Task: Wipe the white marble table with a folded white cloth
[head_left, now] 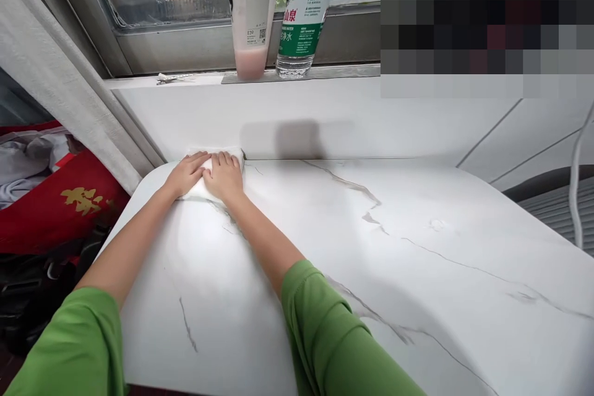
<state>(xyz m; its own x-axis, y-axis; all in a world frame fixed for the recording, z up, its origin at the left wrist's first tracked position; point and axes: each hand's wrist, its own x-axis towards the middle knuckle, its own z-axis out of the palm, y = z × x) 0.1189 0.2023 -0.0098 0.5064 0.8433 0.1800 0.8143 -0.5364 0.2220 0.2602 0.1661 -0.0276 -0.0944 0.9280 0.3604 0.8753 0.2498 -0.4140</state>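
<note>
Head view: left hand [187,175] and right hand [224,178] side by side, close together, both laid palm-down with fingers extended over a folded white cloth [199,190], pressing rather than gripping. Cloth lies at the far left end of the marble-patterned white counter [297,216], by the wall panel [199,114]. Above, on the window sill, a cup of pink drink [253,25] stands just left of a green-labelled bottle [309,12].

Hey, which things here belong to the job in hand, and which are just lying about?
Job: left hand, right hand, white cloth under both, marbled tabletop.

Seemingly just lying about: pink drink cup, green-labelled bottle, red item with gold marking.
</note>
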